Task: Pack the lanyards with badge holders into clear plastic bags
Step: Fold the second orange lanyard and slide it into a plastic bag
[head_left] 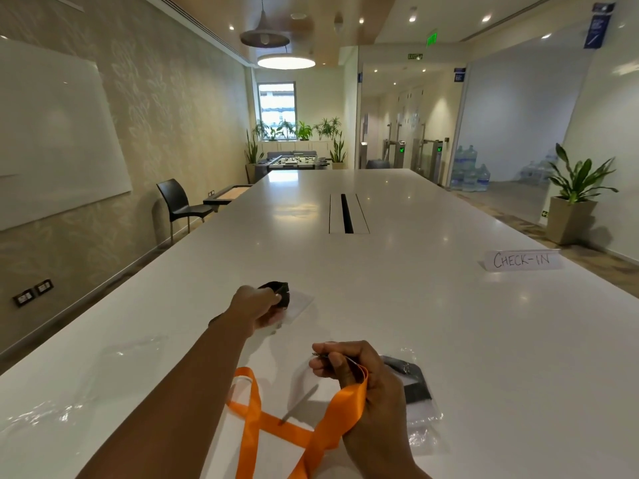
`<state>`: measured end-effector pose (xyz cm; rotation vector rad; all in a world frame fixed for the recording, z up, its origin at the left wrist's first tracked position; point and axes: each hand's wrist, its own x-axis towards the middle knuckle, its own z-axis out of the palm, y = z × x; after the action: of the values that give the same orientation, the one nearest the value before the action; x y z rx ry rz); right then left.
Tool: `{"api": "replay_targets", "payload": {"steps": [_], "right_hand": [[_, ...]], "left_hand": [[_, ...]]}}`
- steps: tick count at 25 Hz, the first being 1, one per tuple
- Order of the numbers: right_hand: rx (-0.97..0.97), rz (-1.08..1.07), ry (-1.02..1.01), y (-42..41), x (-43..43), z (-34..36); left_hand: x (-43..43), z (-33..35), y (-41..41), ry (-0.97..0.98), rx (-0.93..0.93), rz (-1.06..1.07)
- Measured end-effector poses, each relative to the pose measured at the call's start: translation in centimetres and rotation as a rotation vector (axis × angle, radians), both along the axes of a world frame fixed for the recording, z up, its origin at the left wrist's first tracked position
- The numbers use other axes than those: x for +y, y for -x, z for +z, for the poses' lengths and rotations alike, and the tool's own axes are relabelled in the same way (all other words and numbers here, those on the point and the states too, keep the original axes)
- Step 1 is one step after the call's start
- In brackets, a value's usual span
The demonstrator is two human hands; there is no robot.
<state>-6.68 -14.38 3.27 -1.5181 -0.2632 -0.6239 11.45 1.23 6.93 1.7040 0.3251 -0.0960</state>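
Pinching a bundled black lanyard [279,294] farther out on the table [449,305], left hand [257,307] stays nowhere near the right hand [359,375], whose fingers clench an orange lanyard [342,411].

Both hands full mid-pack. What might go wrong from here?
1. The right hand pinches the clip end of the orange lanyard; its loose ribbon lies crossed on the table and may tangle.
2. The left hand grips the bundled black lanyard, which could unroll when lifted.
3. Neither hand is free to open a clear plastic bag.
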Motion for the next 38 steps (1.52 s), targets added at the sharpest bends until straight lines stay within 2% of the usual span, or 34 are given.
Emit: {"api": "replay_targets", "payload": {"steps": [2, 3, 4, 5, 7, 8, 9, 11, 15, 17, 20, 23, 25, 28, 31, 33, 35, 38], "right_hand": [[-0.006, 0.017, -0.035, 0.0, -0.2, 0.3], [-0.007, 0.034, -0.073, 0.0, -0.3, 0.6], [0.0, 0.06, -0.139, 0.0, -0.4, 1.1], [0.018, 0.095, -0.221, -0.1, -0.7, 1.5], [0.073, 0.15, -0.359, -0.2, -1.3, 2.5], [0.101, 0.167, -0.415, -0.1, -1.7, 3.0], [0.128, 0.188, -0.48, 0.0, -2.0, 3.4], [0.187, 0.229, -0.593, 0.3, -2.3, 4.0], [0.25, 0.279, -0.689, 0.8, -2.4, 4.2], [0.242, 0.243, -0.623, 0.9, -2.2, 4.1], [0.209, 0.227, -0.592, 0.8, -1.8, 3.7], [0.198, 0.183, -0.607, 0.4, -1.8, 3.4], [0.205, 0.07, -0.506, 0.2, -1.5, 3.0], [0.109, -0.131, -0.028, 0.5, -0.6, 1.4], [-0.02, -0.097, 0.354, 1.2, 0.2, 0.3], [-0.158, -0.075, 0.576, 1.3, 0.4, 0.3], [-0.243, -0.051, 0.593, 1.2, 0.5, 0.5], [-0.149, 0.069, 0.334, 1.1, -0.2, 1.3]], "left_hand": [[-0.2, -0.1, 1.4, -0.471, -0.014, 0.044], [-0.4, 0.0, 2.5, -0.639, -0.1, 0.049], [-0.4, 0.6, 3.9, -0.626, -0.193, -0.04], [-0.4, 1.2, 5.6, -0.432, -0.239, -0.221], [-0.7, 2.3, 9.4, -0.065, -0.125, -0.743], [-0.5, 2.2, 11.0, -0.035, -0.09, -0.908], [-0.3, 2.0, 12.3, -0.036, -0.095, -0.968], [0.0, 1.3, 13.9, 0.01, -0.093, -0.944], [0.2, -0.1, 15.5, 0.353, -0.048, -0.893], [-0.1, -1.3, 15.8, 0.473, -0.111, -0.726], [-1.1, -2.3, 15.4, 0.499, -0.175, -0.401], [-1.5, -2.2, 15.0, 0.584, -0.206, -0.177], [-1.5, -2.0, 14.9, 0.506, -0.264, -0.087], [-2.0, -2.1, 15.3, 0.195, -0.378, 0.075], [-2.0, -1.9, 15.8, -0.23, -0.546, 0.194], [-1.5, -2.2, 15.8, -0.435, -0.722, 0.109], [-1.2, -2.3, 15.8, -0.501, -0.827, -0.1], [-0.7, -2.2, 15.8, -0.547, -0.875, -0.359]]}}
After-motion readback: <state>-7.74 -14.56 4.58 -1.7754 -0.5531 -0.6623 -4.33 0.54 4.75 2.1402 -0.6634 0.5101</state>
